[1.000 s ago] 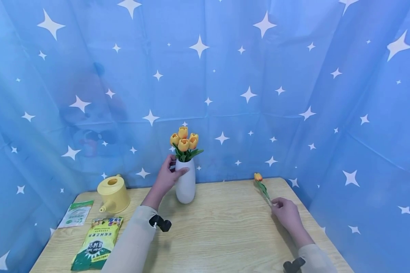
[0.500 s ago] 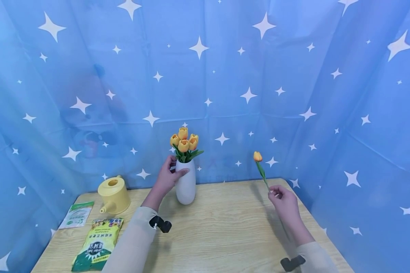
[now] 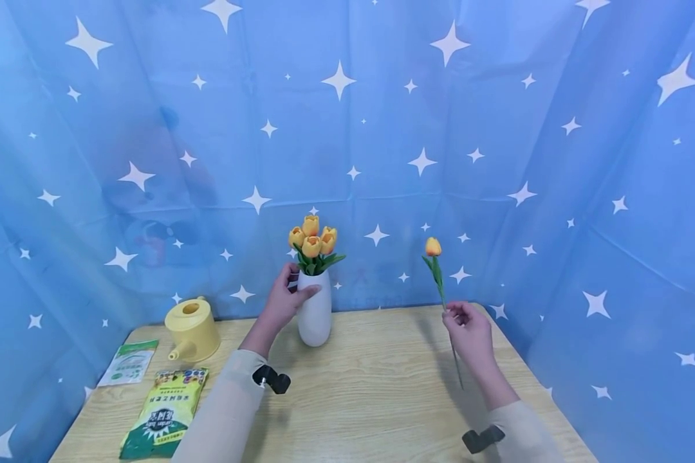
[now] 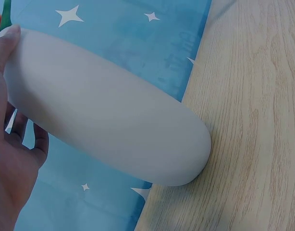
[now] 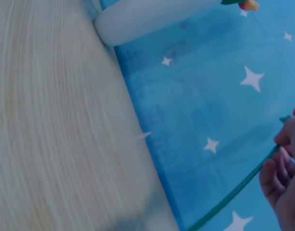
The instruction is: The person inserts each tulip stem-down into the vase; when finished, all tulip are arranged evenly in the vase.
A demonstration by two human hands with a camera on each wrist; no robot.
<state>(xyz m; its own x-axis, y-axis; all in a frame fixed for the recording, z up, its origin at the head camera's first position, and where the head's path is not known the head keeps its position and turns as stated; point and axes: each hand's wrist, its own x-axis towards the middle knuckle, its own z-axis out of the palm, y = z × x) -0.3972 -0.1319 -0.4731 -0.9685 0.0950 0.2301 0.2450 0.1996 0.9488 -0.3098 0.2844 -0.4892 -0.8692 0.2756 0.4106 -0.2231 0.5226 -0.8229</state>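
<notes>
A white vase (image 3: 315, 315) stands upright near the table's back edge, with several yellow-orange tulips (image 3: 311, 245) in its mouth. My left hand (image 3: 285, 299) grips the vase around its upper part, thumb across the front. In the left wrist view the vase (image 4: 109, 108) fills the middle, and the thumb lies at its rim. Over the right side of the table, my right hand (image 3: 470, 331) pinches a single tulip (image 3: 433, 247) by its stem, bloom upward. The lower stem (image 5: 234, 192) sticks out below the fingers in the right wrist view.
At the left of the wooden table (image 3: 376, 386) stand a yellow watering can (image 3: 194, 331), a white-green packet (image 3: 129, 363) and a yellow-green bag (image 3: 165, 415). A blue star-patterned curtain (image 3: 359, 148) hangs behind and along the sides.
My right hand has raised the single tulip off the table and moved slightly left, turning it from leaning to nearly upright. The left hand and the vase have stayed put.
</notes>
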